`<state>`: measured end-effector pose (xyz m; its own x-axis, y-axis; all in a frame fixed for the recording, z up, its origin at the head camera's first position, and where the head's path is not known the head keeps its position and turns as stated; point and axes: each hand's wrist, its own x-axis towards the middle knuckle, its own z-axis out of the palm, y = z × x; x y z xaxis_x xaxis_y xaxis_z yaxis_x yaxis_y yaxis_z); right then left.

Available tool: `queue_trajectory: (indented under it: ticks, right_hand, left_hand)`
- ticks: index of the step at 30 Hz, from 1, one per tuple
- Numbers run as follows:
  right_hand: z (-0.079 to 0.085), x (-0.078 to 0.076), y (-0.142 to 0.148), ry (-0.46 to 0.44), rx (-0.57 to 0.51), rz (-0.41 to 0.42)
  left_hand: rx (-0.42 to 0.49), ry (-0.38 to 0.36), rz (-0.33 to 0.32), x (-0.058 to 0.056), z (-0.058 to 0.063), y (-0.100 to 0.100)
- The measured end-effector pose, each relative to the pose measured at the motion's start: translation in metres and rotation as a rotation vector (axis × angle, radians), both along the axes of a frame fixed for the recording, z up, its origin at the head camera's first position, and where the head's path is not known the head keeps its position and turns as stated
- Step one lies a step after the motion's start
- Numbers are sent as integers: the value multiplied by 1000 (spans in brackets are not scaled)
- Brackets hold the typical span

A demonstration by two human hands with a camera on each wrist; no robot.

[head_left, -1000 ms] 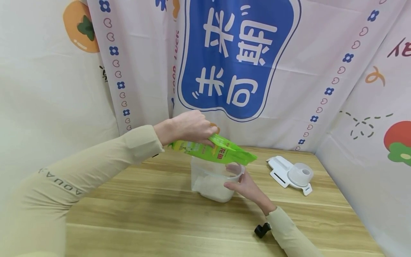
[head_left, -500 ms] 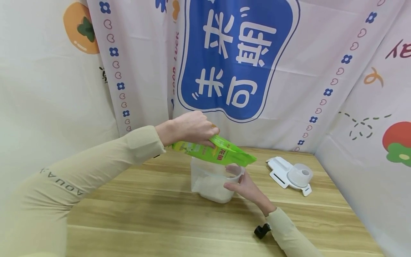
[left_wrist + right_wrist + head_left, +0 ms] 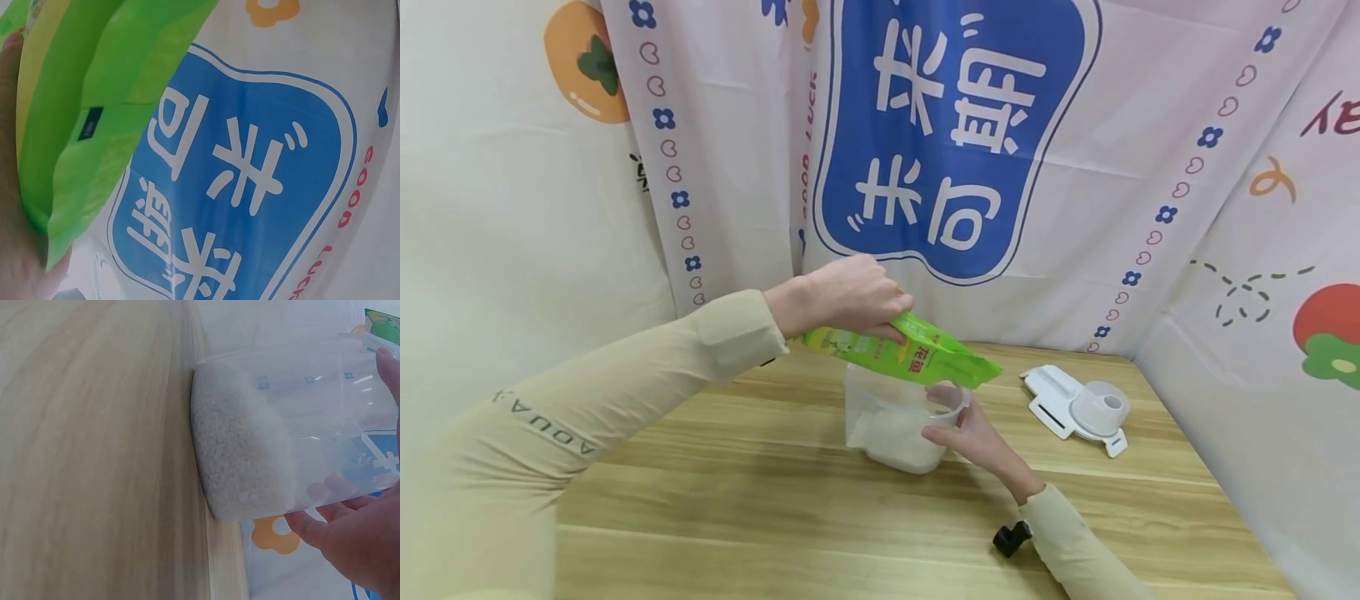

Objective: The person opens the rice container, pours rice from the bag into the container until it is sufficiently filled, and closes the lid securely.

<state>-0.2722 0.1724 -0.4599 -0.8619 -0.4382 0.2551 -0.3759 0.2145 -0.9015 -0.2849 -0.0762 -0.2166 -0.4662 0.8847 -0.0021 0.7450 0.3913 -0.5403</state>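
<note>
My left hand (image 3: 850,296) grips a bright green printed plastic bag (image 3: 917,354), tilted down to the right over the clear plastic container (image 3: 853,408). The bag's low end hangs just above the container's mouth. In the left wrist view, the green bag (image 3: 100,125) fills the left side, with part of the left hand (image 3: 19,231) at the edge. My right hand (image 3: 973,433) holds the container's right side, thumb near the rim and fingers round the far wall. White rice-like grains (image 3: 244,450) lie heaped in the bottom part, seen through the wall in the right wrist view.
A white plastic lid (image 3: 1052,396) with a clear round cup (image 3: 1101,408) on it lies on the wooden table (image 3: 790,517) to the right. Printed white cloth (image 3: 1097,183) hangs behind and at both sides. A black wrist mount (image 3: 1012,539) sits by the right cuff.
Both hands, the bag and the container stay practically where they were. Only a very slight shift of the whole head view shows.
</note>
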Motion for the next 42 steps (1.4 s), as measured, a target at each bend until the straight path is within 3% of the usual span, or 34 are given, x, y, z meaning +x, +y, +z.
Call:
queue_trajectory:
  ticks: [27, 42]
  right_hand:
    - [3, 3, 0, 14, 13, 10]
    - [3, 3, -2, 14, 14, 16]
  left_hand:
    - [-31, 12, -48, 7, 12, 12]
    - [-56, 40, -27, 10, 15, 18]
